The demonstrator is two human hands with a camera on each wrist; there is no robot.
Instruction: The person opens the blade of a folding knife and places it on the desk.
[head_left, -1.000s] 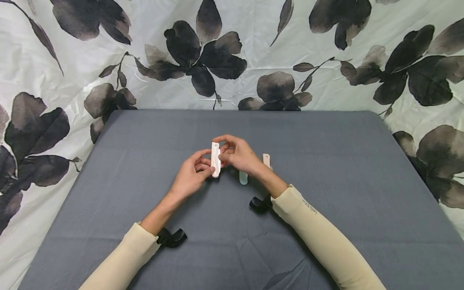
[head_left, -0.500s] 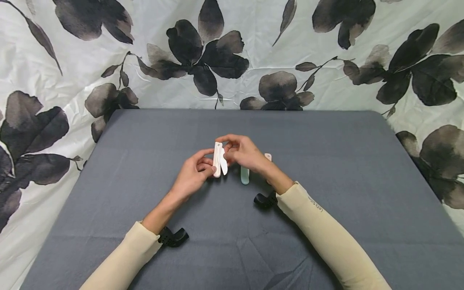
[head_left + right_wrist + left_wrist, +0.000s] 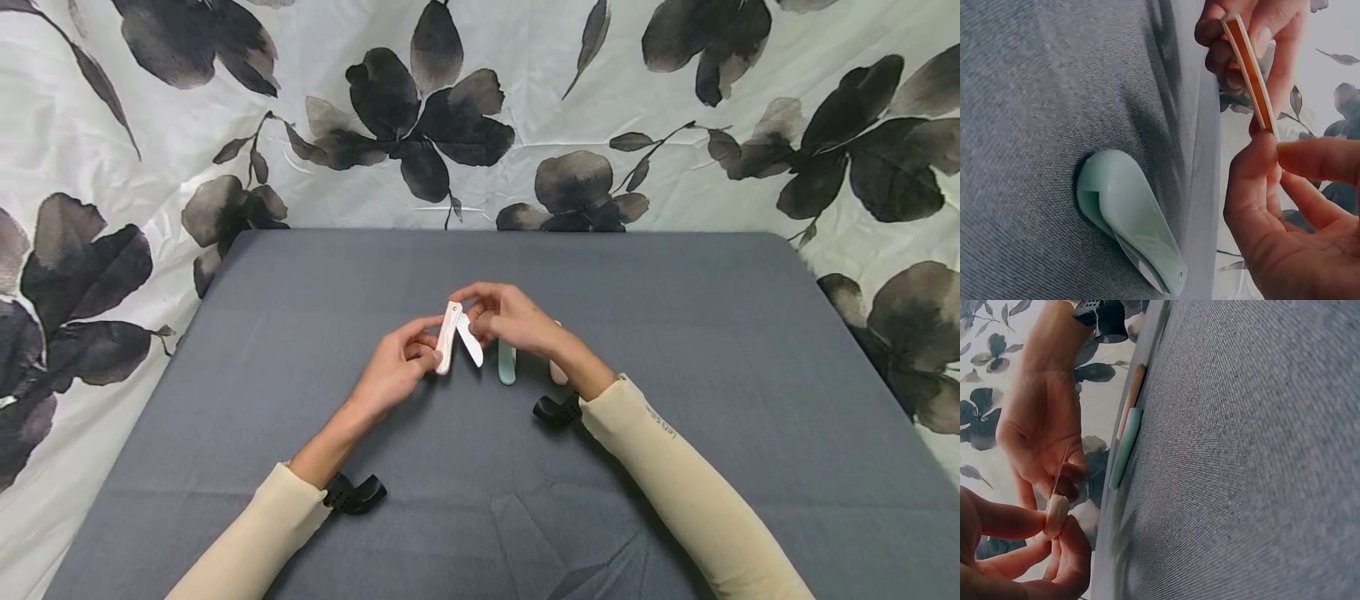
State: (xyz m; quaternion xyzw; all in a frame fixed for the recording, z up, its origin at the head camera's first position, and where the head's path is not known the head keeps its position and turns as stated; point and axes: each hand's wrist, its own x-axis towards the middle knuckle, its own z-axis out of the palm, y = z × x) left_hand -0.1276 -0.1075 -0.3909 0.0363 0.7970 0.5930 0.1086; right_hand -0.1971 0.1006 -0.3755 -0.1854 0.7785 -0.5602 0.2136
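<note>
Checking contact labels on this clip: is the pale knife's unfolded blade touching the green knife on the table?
Apart. The head view shows a strip of grey cloth between the blade and the green knife.

Cream sleeves (image 3: 247,529), dark lettering (image 3: 662,422), black wrist mounts (image 3: 360,495)

Cannot read the lettering (image 3: 658,421) on the right sleeve (image 3: 693,483), nor see, in head view, the top of the green knife (image 3: 507,365) behind the right hand (image 3: 517,318) or middle of the beige handle (image 3: 557,373) behind the right wrist (image 3: 581,360), nor, cropped in left wrist view, the whole left hand (image 3: 397,368).
</note>
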